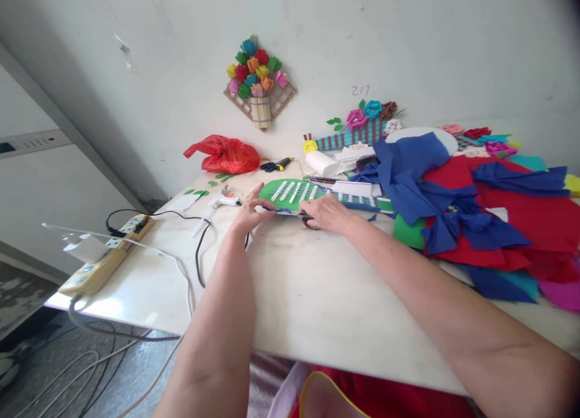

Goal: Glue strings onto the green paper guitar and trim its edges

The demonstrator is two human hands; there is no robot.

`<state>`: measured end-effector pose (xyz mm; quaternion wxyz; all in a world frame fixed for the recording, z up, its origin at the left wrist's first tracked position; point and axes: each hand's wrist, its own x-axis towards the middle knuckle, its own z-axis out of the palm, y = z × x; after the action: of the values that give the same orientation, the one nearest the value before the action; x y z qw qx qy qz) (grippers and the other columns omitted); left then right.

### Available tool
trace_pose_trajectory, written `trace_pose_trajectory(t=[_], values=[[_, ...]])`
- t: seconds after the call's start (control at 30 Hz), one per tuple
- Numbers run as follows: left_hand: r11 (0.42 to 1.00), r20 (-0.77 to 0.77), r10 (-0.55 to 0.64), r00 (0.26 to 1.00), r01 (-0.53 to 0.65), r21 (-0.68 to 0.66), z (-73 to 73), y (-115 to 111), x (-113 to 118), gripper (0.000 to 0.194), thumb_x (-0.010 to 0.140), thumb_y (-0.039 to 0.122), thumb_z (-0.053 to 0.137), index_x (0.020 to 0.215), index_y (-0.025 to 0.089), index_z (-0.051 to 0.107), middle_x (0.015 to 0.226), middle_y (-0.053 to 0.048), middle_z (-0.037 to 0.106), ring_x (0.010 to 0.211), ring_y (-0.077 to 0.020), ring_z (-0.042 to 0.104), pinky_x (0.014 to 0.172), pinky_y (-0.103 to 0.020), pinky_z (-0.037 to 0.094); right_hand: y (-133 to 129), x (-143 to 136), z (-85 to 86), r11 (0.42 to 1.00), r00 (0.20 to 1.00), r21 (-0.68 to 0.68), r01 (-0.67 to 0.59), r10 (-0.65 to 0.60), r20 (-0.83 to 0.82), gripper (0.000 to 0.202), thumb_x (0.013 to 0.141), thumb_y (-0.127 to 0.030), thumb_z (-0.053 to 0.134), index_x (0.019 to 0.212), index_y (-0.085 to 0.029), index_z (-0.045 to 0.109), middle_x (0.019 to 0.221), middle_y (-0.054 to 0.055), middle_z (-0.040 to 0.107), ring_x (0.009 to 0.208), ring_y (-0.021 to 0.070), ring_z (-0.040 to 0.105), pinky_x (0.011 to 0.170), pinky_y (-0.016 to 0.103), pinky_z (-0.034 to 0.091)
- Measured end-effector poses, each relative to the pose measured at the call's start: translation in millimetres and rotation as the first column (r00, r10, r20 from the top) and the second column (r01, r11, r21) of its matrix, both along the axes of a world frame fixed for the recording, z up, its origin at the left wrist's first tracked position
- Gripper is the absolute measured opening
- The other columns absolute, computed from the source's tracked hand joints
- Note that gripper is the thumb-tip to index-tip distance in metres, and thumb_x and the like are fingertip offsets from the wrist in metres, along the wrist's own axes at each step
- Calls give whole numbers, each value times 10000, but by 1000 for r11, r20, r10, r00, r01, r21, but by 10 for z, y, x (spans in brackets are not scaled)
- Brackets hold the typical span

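Note:
A green board [272, 191] with rows of white strips lies on the table, with blue paper [362, 205] along its near edge. My left hand [248, 214] is at the board's near left edge, thumb and fingertips closed on a narrow blue paper strip there. My right hand [327, 212] is closed at the middle of the same edge. A dark loop like the handle of a pair of scissors [310, 223] shows beneath its fingers, and a thin greyish piece points left from it. My right fingertips are partly hidden.
Left of the board lie a white glue gun [222, 202] and a power strip [106, 258] with trailing cables. Behind stand a red plastic bag [229, 155] and pliers [277, 164]. Blue and red paper sheets [539, 225] are heaped at right. A flower craft [258, 80] hangs on the wall.

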<state>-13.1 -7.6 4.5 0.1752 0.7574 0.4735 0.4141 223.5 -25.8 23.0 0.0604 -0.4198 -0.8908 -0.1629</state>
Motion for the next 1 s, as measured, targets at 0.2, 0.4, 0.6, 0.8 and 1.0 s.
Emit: trace_pose_trajectory(t=[0.2, 0.4, 0.6, 0.8, 1.0], values=[[1000, -12, -17, 1000, 17, -22, 15, -25, 29, 84, 650, 250, 656, 717, 217, 694, 1331, -46, 497, 1273, -296, 379, 1078, -472, 223, -10, -4, 7, 1000, 1000, 10, 8, -8, 14, 306, 803, -396, 555, 1014, -175, 550, 941, 62, 685, 823, 226, 632, 569, 267, 279], [998, -40, -49, 998, 48, -46, 52, -24, 40, 87, 642, 247, 653, 708, 213, 697, 1336, -49, 492, 1283, -299, 367, 1090, -465, 200, -50, -4, 25, 1000, 999, 10, 13, -13, 33, 363, 786, -460, 550, 1018, -180, 543, 943, 72, 682, 819, 235, 626, 580, 281, 291], [997, -43, -51, 998, 48, -65, 58, -26, 61, 93, 641, 258, 648, 704, 208, 695, 1334, -55, 494, 1289, -297, 359, 1094, -448, 198, -65, -60, 26, 1000, 998, -6, 31, -30, 47, 407, 791, -484, 522, 1058, -178, 529, 970, 96, 675, 824, 250, 628, 616, 289, 325], [995, -58, -43, 997, 37, -89, 75, -46, 78, 116, 640, 287, 644, 702, 196, 682, 1350, -51, 480, 1300, -290, 342, 1100, -423, 186, -73, -123, 33, 1000, 998, 2, 15, -15, 64, 360, 803, -437, 496, 1045, -174, 533, 923, 98, 685, 799, 261, 636, 606, 298, 348], [996, -55, -35, 998, 31, -82, 64, -46, 78, 111, 643, 286, 636, 702, 203, 683, 1371, -47, 457, 1306, -289, 333, 1102, -419, 182, -81, -140, 32, 1000, 998, -21, 20, -19, 62, 330, 807, -421, 504, 1028, -178, 535, 917, 94, 689, 798, 245, 638, 612, 288, 355]])
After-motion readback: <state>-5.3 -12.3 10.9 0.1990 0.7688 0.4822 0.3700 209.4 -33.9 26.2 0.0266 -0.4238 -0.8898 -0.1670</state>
